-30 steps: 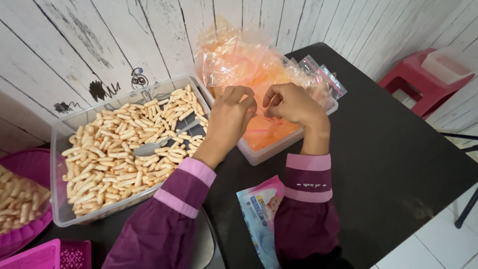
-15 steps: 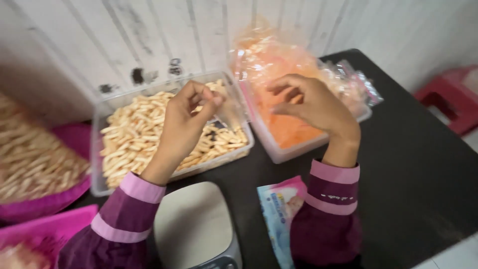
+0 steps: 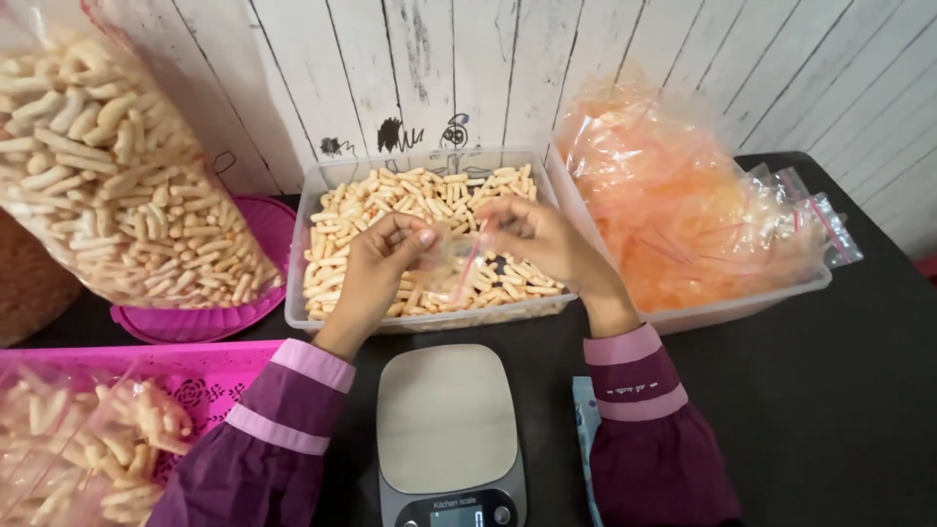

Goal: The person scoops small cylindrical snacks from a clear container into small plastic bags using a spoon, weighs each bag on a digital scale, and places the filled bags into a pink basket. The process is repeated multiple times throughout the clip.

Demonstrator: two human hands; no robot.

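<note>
Dark purple sleeves [image 3: 264,439] with pink-banded cuffs [image 3: 625,346]

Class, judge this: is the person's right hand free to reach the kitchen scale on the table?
Probably not at once: the right hand and left hand both hold a small clear bag, though the scale lies uncovered just below.

A grey kitchen scale with a pale oval platform [image 3: 446,420] sits at six o'clock on the black surface [image 3: 830,390]. At three o'clock, a clear plastic tub [image 3: 742,304] overflows with crumpled orange-tinted bags [image 3: 673,205]. A large clear sack of beige snack sticks [image 3: 107,166] fills ten o'clock, resting on a round magenta tray [image 3: 210,317]. A pink latticed basket [image 3: 210,376] occupies eight o'clock.
</note>
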